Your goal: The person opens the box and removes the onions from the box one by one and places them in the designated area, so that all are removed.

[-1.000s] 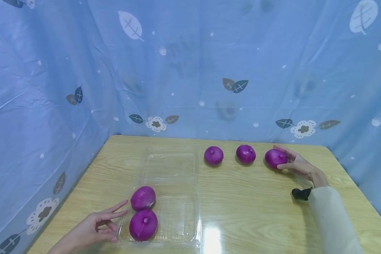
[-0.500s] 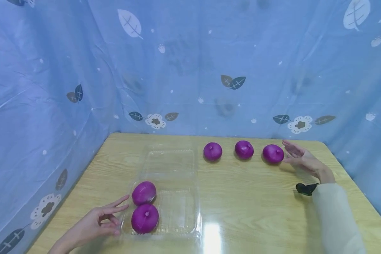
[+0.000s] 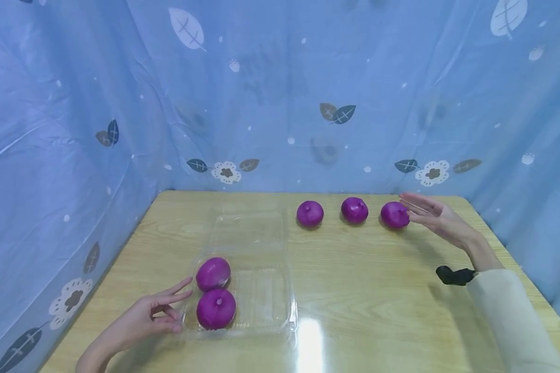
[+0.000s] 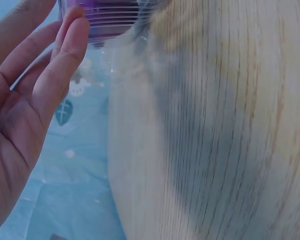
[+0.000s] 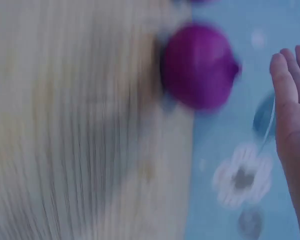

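By surface (image 3: 378,300)'s far edge: rightmost purple onion (image 3: 393,215), likely light, slick; cup sides. Beside: right hand (image 3: 443,218), fingers straight. At clear clamshell (image 3: 261,298): left hand (image 3: 142,317), fingers spread.

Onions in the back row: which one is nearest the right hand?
The rightmost onion, at the end of the row: the right hand is close beside it. The middle onion and leftmost onion sit farther from that hand.
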The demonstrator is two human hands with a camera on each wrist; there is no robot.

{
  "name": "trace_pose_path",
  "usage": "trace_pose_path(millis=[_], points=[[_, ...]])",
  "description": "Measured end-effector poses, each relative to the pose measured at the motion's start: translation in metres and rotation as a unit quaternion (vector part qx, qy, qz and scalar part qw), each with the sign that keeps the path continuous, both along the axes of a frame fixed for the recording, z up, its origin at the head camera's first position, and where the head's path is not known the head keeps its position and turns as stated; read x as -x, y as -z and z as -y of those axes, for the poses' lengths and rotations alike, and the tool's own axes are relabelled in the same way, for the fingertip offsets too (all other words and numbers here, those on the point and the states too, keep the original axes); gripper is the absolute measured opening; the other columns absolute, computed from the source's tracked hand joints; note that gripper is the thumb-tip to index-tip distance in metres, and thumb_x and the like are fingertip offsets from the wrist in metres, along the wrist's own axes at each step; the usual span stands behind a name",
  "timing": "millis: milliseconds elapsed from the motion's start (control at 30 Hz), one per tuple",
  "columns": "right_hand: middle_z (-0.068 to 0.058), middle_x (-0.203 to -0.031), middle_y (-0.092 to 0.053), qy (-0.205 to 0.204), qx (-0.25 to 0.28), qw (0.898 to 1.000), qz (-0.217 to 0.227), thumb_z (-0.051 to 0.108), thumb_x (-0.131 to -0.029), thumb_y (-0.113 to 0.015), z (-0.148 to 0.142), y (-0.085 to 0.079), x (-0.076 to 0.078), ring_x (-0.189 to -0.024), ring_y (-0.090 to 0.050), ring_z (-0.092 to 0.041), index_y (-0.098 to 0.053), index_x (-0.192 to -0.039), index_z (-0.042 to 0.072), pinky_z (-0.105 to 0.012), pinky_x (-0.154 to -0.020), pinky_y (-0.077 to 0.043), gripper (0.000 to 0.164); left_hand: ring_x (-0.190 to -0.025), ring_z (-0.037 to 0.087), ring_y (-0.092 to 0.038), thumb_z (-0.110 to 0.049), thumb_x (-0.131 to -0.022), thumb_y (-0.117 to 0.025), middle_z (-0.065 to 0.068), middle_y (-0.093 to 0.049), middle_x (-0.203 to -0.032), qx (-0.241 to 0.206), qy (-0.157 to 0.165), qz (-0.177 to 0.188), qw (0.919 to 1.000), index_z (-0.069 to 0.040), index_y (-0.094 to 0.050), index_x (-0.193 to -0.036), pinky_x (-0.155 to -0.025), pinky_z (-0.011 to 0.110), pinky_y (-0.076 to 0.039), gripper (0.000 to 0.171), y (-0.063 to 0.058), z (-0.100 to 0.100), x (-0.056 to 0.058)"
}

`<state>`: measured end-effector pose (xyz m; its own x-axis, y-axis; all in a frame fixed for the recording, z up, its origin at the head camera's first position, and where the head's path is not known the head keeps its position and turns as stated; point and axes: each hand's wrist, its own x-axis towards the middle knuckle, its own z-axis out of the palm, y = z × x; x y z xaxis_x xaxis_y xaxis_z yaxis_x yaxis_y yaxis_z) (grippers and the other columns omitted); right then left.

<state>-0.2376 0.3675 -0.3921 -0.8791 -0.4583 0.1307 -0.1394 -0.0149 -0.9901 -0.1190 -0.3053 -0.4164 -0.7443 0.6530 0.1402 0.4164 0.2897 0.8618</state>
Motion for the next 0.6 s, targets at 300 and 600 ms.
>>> trace_pose_path(millis=[300, 600], points=[[-0.009, -0.151, -0.036, -0.137, -0.036, 0.989, -0.041, -0.013, -0.093, -0.048, 0.088, -0.012, -0.008, -0.134, -0.038, -0.010, -0.029, -0.144, -0.009, -0.027, -0.104, -0.039, 0.055, -0.083, 0.012, -0.065, -0.013, -0.084, -0.073, 0.006, -0.035, -0.151, 0.035, -0.041, 0.028, 0.9982, 0.008, -0.043, -0.138, -0.071, 0.027, -0.057, 0.065, -0.005, -0.009, 0.009], [-0.019, -0.143, -0.044, -0.296, -0.036, 0.954, -0.015, -0.008, -0.085, -0.065, 0.216, 0.003, -0.025, -0.133, -0.042, -0.023, -0.047, -0.134, -0.010, -0.036, -0.109, -0.034, 0.051, -0.083, 0.015, -0.064, -0.010, -0.083, -0.073, 0.022, -0.026, -0.152, 0.044, -0.057, 0.056, 0.9958, 0.008, -0.048, -0.134, -0.077, 0.027, -0.056, 0.059, -0.001, -0.001, 0.002]])
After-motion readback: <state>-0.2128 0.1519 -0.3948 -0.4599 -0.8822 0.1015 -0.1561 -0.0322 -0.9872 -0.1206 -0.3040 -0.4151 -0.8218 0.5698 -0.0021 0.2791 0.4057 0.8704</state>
